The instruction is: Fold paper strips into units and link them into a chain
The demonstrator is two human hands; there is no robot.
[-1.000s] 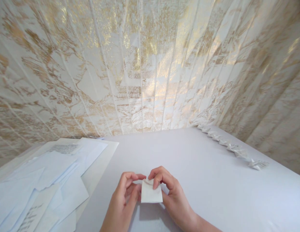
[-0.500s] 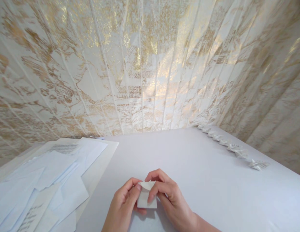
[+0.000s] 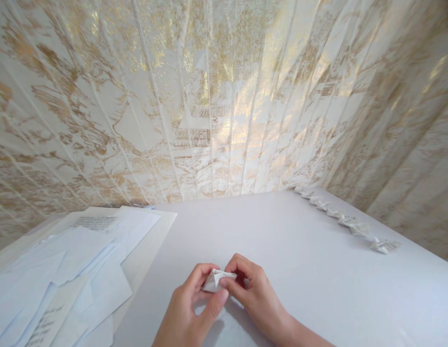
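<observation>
A small piece of folded white paper [image 3: 211,281] is held between both hands above the white table, near the bottom centre. My left hand [image 3: 195,303] has its fingers behind the paper's left side, while its thumb points up to the right below it. With thumb and index finger, my right hand [image 3: 247,284] pinches the right end of the paper. A pale flap stands partly open between the hands. The far side of the paper is hidden by the fingers.
Overlapping white sheets [image 3: 97,289], some printed, cover the table's left side. Several small folded paper shapes [image 3: 385,246] form a row along the right edge of the white table [image 3: 245,221]. A gold-patterned curtain [image 3: 209,120] hangs behind.
The paper has been turned and tilted, so its square front no longer faces the camera. My left thumb has come off its upper left corner, and my right hand now pinches its right end.
</observation>
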